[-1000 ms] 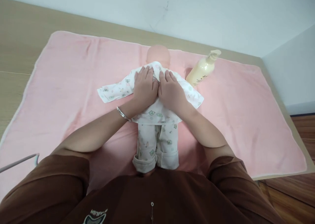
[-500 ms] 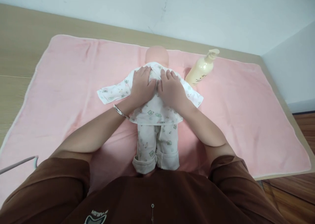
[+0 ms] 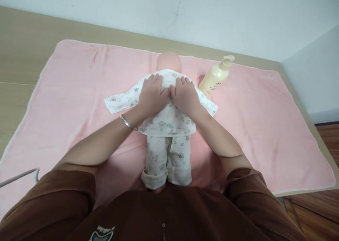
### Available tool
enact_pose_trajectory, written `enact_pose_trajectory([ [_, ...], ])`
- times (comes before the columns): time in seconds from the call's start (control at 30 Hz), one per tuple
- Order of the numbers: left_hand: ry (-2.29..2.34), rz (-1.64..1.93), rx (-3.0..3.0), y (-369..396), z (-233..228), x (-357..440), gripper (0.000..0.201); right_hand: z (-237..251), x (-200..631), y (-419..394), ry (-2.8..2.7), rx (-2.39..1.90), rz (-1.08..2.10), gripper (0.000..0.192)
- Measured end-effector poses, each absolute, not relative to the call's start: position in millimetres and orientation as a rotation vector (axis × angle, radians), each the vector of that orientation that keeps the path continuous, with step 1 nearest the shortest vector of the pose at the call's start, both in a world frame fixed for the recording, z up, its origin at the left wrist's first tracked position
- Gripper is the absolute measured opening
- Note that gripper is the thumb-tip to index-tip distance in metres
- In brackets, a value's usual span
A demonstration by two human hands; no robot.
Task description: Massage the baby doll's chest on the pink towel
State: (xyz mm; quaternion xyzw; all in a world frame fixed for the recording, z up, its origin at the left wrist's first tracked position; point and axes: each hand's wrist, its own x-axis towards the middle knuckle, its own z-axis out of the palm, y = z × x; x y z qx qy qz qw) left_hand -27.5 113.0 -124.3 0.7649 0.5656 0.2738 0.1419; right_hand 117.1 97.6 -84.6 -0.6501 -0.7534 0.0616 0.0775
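A baby doll [image 3: 168, 61] lies face down, its bare head at the far end and its legs toward me. It wears a white printed top [image 3: 168, 124] and matching trousers [image 3: 178, 152] with turned-up cuffs. My left hand [image 3: 153, 94] rests flat on the left side of the doll's upper back, fingers stretched toward its shoulder. On the right side of the back lies my right hand [image 3: 184, 95], also flat with fingers extended. The two thumbs point at each other near the middle of the back. The doll's own hands are hidden in the sleeves.
Beneath the doll a pink blanket [image 3: 259, 128] covers much of the wooden table [image 3: 23, 46]. A cream pump bottle [image 3: 215, 76] stands just right of the doll's shoulder. A pale wall [image 3: 132, 11] rises behind the table. A thin grey rod [image 3: 19, 176] juts in at the lower left.
Both hands stay on the doll's back; the right hand's fingers have shifted slightly. The whole view has moved a little, and the doll lies as before.
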Motion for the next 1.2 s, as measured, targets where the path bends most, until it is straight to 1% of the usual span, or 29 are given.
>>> enact_pose_trajectory([
  [0.17,1.701,0.75,2.215,122.7,-125.4,-30.4,0.054,-71.2,110.6,76.0,-2.369,-1.863,0.193,0.053],
  [0.3,1.627,0.858,2.3,107.1,-122.4,-25.7,0.045,-73.2,122.1,95.1,-2.36,-1.812,0.271,0.05],
  [0.4,1.575,0.895,2.324,101.5,-119.7,-25.0,0.041,-80.7,128.6,111.2,-2.302,-1.861,0.304,0.055],
  [0.5,1.66,0.83,2.251,109.2,-119.1,-28.5,0.043,-82.5,124.7,105.8,-2.289,-1.899,0.214,0.059],
  [0.67,1.744,0.704,2.237,122.2,-118.8,-31.7,0.05,-71.2,113.4,74.3,-2.395,-1.836,0.115,0.05],
  [0.77,1.724,0.735,2.318,112.0,-116.0,-26.8,0.047,-70.2,116.8,79.2,-2.396,-1.831,0.14,0.05],
  [0.9,1.676,0.792,2.409,93.0,-111.2,-19.8,0.045,-77.8,125.0,103.8,-2.368,-1.877,0.257,0.057],
  [1.0,1.673,0.757,2.4,93.5,-108.9,-21.0,0.048,-79.3,122.9,102.4,-2.338,-1.925,0.208,0.061],
  [1.13,1.725,0.633,2.298,110.1,-108.4,-27.9,0.048,-71.6,115.1,75.1,-2.392,-1.892,0.058,0.054],
  [1.2,1.733,0.63,2.273,115.4,-110.2,-29.2,0.051,-67.5,114.4,67.2,-2.43,-1.859,0.065,0.049],
])
